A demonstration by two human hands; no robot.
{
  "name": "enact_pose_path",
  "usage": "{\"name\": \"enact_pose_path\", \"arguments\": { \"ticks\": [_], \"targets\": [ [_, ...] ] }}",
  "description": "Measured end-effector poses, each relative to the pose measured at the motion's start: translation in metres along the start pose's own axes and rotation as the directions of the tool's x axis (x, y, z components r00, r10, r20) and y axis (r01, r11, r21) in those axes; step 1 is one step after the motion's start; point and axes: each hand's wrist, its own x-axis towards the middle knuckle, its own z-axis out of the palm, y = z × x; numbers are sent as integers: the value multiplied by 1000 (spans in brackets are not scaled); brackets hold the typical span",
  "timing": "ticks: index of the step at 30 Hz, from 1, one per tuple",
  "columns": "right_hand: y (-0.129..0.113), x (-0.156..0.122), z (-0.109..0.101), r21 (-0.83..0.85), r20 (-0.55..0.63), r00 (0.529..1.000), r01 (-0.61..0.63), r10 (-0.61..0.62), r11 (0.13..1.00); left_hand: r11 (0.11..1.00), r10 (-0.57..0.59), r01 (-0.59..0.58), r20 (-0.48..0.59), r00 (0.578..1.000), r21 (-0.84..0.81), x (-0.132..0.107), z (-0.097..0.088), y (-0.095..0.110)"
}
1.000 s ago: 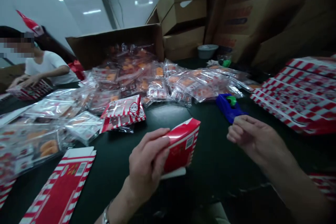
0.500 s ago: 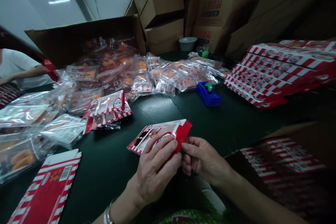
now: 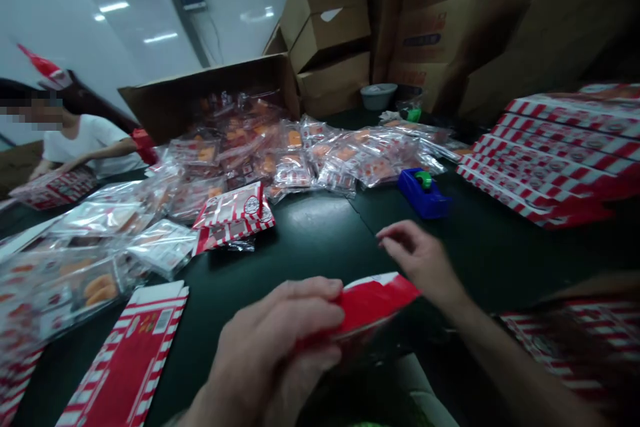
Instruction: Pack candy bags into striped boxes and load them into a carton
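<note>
My left hand (image 3: pixel 280 340) is closed around a small red and white box (image 3: pixel 375 307), held low over the table with its red end turned toward the right. My right hand (image 3: pixel 417 257) is off the box, behind its right end, with bent fingers loosely apart and nothing visible in them. Just beyond that hand stands a blue tape dispenser (image 3: pixel 424 195) with a green roll. A flattened red striped carton (image 3: pixel 125 360) lies to the left of my left hand.
Clear-wrapped packets (image 3: pixel 295 153) are heaped across the back and left. Two striped boxes (image 3: pixel 235 213) lie before them. Stacked striped cartons (image 3: pixel 555 153) stand at right, above an open box of more cartons (image 3: pixel 560 333). A co-worker (image 3: pixel 100 140) sits at far left.
My right hand has left the box and moved up and forward toward the tape dispenser. My left hand has brought the box lower and nearer, tipping its red end upward. The camera view has shifted left.
</note>
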Motion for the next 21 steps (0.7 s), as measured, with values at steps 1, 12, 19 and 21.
{"name": "enact_pose_path", "arguments": {
  "ticks": [1, 12, 19, 21],
  "targets": [
    [-17, 3, -4, -8, 23, 998, 52, -52, 999, 992, -103, 106, 54, 993, -65, 9, -5, 3],
    [-24, 20, 25, -191, 762, 577, -234, 294, 953, 851, -409, 510, 453, 792, -124, 27, -14, -80],
    [-24, 69, 50, -376, 435, 896, 269, -88, 887, 760, -230, 278, -158, 960, 587, 48, -108, -89],
    [-10, 73, 70, -460, 389, 906, 348, -167, 816, 620, -102, 256, -247, 964, 742, 71, -122, -121]
  ]
}}
